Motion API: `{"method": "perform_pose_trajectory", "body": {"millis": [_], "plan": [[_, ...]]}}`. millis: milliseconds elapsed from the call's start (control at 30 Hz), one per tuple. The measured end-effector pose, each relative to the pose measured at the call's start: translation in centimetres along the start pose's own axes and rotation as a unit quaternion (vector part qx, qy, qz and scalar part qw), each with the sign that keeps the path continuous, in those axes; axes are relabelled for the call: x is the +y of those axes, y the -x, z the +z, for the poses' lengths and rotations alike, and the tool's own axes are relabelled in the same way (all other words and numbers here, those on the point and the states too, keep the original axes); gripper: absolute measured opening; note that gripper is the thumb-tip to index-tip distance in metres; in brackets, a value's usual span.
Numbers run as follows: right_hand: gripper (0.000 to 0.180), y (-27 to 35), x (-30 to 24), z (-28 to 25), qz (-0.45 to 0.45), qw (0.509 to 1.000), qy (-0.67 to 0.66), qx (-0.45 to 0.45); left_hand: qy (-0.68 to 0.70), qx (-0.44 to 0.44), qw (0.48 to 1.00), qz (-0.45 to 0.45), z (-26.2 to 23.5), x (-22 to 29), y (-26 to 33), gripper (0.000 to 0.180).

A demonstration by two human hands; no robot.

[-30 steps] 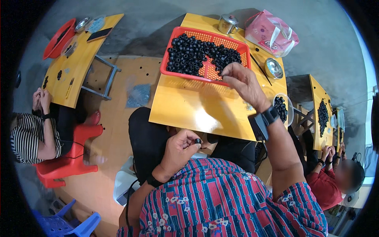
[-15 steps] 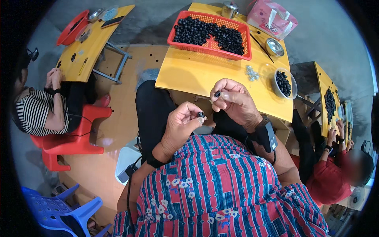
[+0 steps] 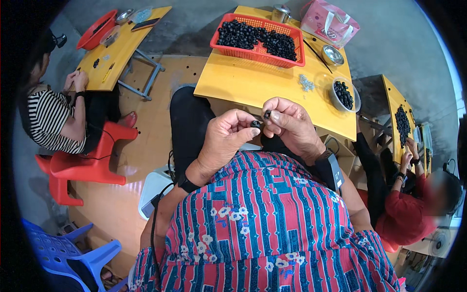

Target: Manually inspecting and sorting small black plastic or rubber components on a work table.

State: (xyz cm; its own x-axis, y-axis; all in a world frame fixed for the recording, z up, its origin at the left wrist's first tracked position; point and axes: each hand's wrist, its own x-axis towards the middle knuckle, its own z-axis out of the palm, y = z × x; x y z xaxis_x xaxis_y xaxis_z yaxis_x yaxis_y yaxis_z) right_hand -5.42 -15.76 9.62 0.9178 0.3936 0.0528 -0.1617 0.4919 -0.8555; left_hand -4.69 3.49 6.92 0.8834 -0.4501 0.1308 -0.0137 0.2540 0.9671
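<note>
Between thumb and fingers, my left hand (image 3: 227,134) pinches a small black round part (image 3: 255,124), its hollow end showing. My right hand (image 3: 292,125) grips another small black part (image 3: 267,114) the same way. The two pieces are close together but apart, above my lap and just short of the table's front edge. On the yellow table (image 3: 233,90), a red plastic basket (image 3: 262,59) holds many such black parts. A clear tub (image 3: 356,102) at the right has more of them. Beside it lies a small pile of tiny clear pieces (image 3: 306,82).
A metal bowl (image 3: 332,56), a thin dark stick (image 3: 317,56), a metal canister (image 3: 281,14) and a pink bag (image 3: 331,23) stand farther back. People work at tables left and right. A red stool (image 3: 92,155) and blue chair (image 3: 63,250) are at the left.
My left hand has moved up and right, bringing its black part closer to the one in my right hand. The head view has shifted slightly.
</note>
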Motion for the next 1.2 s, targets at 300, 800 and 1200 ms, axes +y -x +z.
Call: {"method": "perform_pose_trajectory", "body": {"millis": [300,800,1200], "plan": [[0.016,-0.6,1.3,0.4,0.023,0.999,0.046,-0.004,-0.071,-0.008,0.997,0.025,-0.8,0.3,0.3,0.014],[0.015,-1.1,1.8,-0.4,0.041,0.990,0.137,0.002,-0.112,0.008,0.993,0.043,-1.2,0.0,-0.2,0.009],[0.014,-1.4,2.4,-0.9,0.050,0.984,0.170,0.008,-0.142,0.011,0.989,0.048,-1.6,-0.6,-0.6,0.009]]}}
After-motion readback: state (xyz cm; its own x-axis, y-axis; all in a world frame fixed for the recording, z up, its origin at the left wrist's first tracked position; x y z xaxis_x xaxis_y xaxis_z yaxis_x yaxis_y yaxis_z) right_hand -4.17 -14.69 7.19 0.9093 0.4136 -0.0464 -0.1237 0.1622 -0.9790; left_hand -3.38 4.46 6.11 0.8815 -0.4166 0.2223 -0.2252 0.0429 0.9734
